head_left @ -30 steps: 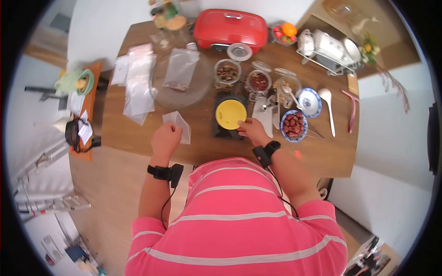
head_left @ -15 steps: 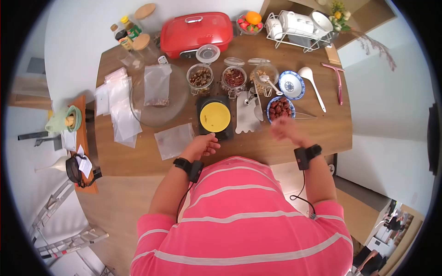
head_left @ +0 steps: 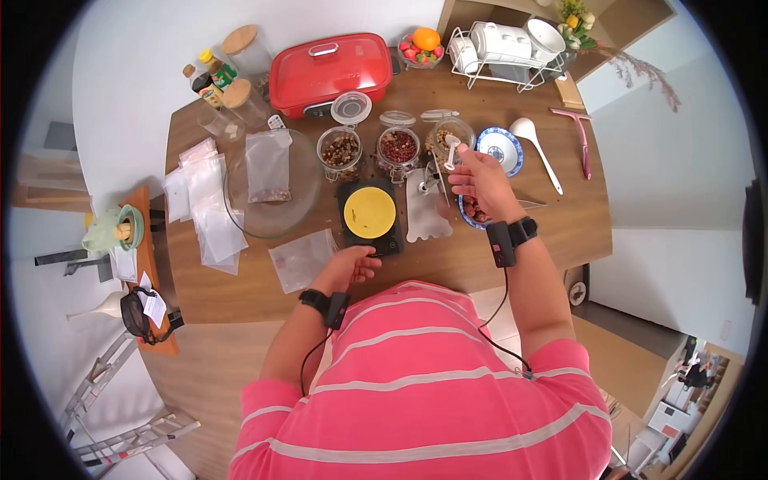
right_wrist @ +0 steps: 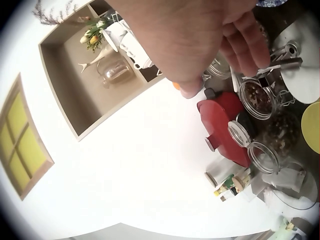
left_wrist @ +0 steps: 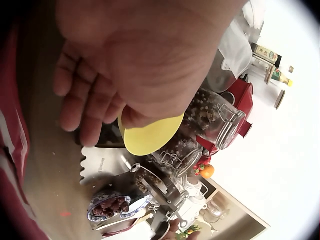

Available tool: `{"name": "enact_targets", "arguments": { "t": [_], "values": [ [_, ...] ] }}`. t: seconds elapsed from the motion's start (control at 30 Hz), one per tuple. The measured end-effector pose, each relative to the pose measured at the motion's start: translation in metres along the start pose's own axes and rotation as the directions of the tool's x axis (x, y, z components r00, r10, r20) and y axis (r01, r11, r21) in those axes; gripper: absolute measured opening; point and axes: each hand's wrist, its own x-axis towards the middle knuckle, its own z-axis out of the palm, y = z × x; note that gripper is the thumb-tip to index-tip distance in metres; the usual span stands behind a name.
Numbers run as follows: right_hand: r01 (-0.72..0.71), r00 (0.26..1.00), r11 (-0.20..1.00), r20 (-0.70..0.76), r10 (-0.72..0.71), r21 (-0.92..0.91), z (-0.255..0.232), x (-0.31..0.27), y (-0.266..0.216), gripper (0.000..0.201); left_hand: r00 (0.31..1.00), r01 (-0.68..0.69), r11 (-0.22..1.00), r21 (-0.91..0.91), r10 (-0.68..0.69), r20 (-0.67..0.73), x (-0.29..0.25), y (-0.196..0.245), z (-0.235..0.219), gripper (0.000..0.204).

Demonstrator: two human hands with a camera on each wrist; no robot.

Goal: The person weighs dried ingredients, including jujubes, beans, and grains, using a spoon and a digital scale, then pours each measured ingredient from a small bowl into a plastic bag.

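A black scale point(head_left: 386, 240) carrying a yellow dish point(head_left: 370, 212) sits mid-table. My left hand point(head_left: 364, 258) rests at the scale's front edge with relaxed fingers point(left_wrist: 80, 107) and holds nothing. My right hand point(head_left: 462, 166) hovers over the blue bowl of red dates point(head_left: 478, 211), hiding most of it. Its fingertips are close to the white scoop point(head_left: 450, 149) standing in the rightmost glass jar point(head_left: 438, 138). In the right wrist view its fingers point(right_wrist: 240, 45) hang loosely with nothing between them. Beside the left hand lies a small clear bag point(head_left: 302, 258).
Two more open jars point(head_left: 340, 150) point(head_left: 398, 146) stand behind the scale, with a white mat point(head_left: 424, 212) to its right. A glass plate point(head_left: 240, 210) holds a filled bag; spare bags point(head_left: 204, 200) lie left. Red cooker point(head_left: 328, 64), dish rack point(head_left: 508, 44), empty bowl point(head_left: 502, 148) and ladle point(head_left: 538, 144) line the back.
My right hand has risen from the table's front edge to the rightmost jar and its scoop. The left hand has stayed at the scale's front edge.
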Motion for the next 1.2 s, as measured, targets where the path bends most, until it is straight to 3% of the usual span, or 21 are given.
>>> {"name": "enact_targets", "arguments": {
  "t": [0.1,0.17,0.27,0.33,0.4,0.5,0.57,0.6,0.7,0.73,0.77,0.8,0.87,0.9,0.97,1.0,1.07,1.1,1.13,1.2],
  "values": [
    [0.013,0.995,1.000,0.100,-0.010,-0.024,0.001,0.010,0.008,0.041,0.995,0.056,0.998,0.032,-0.058,0.078,-0.014,-0.022,-0.014,0.034],
    [0.049,0.998,0.999,-0.027,-0.049,0.010,0.001,0.015,0.014,0.031,0.989,0.097,0.993,0.063,-0.103,0.104,-0.017,-0.040,-0.025,0.035],
    [-0.055,0.998,0.998,-0.025,0.055,-0.002,-0.027,0.027,0.019,0.025,0.970,0.205,0.976,0.067,-0.212,0.116,-0.008,-0.075,-0.049,0.036],
    [-0.026,0.998,1.000,-0.055,0.027,0.018,-0.041,0.030,0.021,0.025,0.971,0.204,0.958,0.203,-0.225,0.084,0.005,-0.103,-0.066,0.035],
    [0.004,0.996,0.999,-0.088,-0.001,0.037,-0.043,0.029,0.025,0.026,0.971,0.211,0.962,0.171,-0.226,0.076,0.010,-0.118,-0.074,0.035],
    [-0.009,0.990,0.998,-0.137,0.017,0.062,-0.016,0.004,0.008,0.029,0.965,0.250,0.955,0.160,-0.259,0.036,0.007,-0.111,-0.067,0.036],
    [-0.048,0.997,0.988,-0.061,0.039,-0.149,-0.009,-0.001,0.005,0.030,0.958,0.283,0.943,0.175,-0.288,0.001,0.004,-0.101,-0.061,0.036],
    [-0.046,0.997,0.988,-0.065,0.037,-0.145,-0.012,0.001,0.007,0.030,0.955,0.293,0.940,0.173,-0.296,-0.009,0.001,-0.097,-0.059,0.035],
    [0.063,0.992,0.972,-0.089,-0.085,-0.228,-0.021,0.017,0.019,0.030,0.954,0.294,0.937,0.188,-0.299,0.003,0.002,-0.098,-0.063,0.036],
    [0.213,0.928,0.807,-0.143,-0.343,-0.551,-0.025,0.020,0.019,0.029,0.955,0.285,0.937,0.203,-0.296,0.028,0.002,-0.097,-0.064,0.037],
    [0.273,0.808,0.518,-0.099,-0.581,-0.810,-0.030,0.021,0.020,0.028,0.955,0.284,0.938,0.201,-0.295,0.025,0.001,-0.097,-0.065,0.037],
    [0.276,0.808,0.517,-0.096,-0.581,-0.810,-0.034,0.022,0.021,0.028,0.957,0.280,0.937,0.209,-0.289,0.013,0.001,-0.098,-0.064,0.037],
    [0.269,0.648,-0.035,0.207,-0.733,-0.963,-0.039,0.018,0.022,0.026,0.959,0.275,0.937,0.214,-0.282,0.000,0.001,-0.101,-0.063,0.037],
    [0.271,0.645,-0.037,0.210,-0.734,-0.962,-0.042,0.016,0.022,0.026,0.961,0.271,0.941,0.203,-0.276,-0.001,0.001,-0.102,-0.063,0.037],
    [0.431,0.503,-0.128,0.356,-0.787,-0.893,-0.041,0.005,0.017,0.020,0.964,0.262,0.947,0.189,-0.266,-0.004,0.002,-0.103,-0.063,0.037],
    [0.436,0.501,-0.131,0.362,-0.786,-0.890,-0.040,-0.002,0.016,0.020,0.967,0.252,0.949,0.189,-0.257,-0.002,0.002,-0.104,-0.064,0.038],
    [0.486,0.511,0.154,0.137,-0.849,-0.861,-0.026,-0.032,-0.006,0.015,0.969,0.245,0.952,0.184,-0.248,-0.006,0.000,-0.105,-0.064,0.038],
    [0.498,0.576,0.322,0.029,-0.817,-0.805,-0.021,-0.040,-0.014,0.015,0.969,0.246,0.948,0.201,-0.248,-0.017,0.000,-0.105,-0.063,0.039],
    [0.497,0.578,0.327,0.026,-0.815,-0.804,-0.014,-0.045,-0.019,0.015,0.968,0.247,0.943,0.222,-0.248,-0.026,-0.001,-0.105,-0.062,0.039],
    [0.549,0.760,0.657,-0.018,-0.650,-0.517,0.001,-0.047,-0.029,0.019,0.967,0.255,0.939,0.230,-0.255,-0.029,0.000,-0.105,-0.063,0.039]
  ]
}}
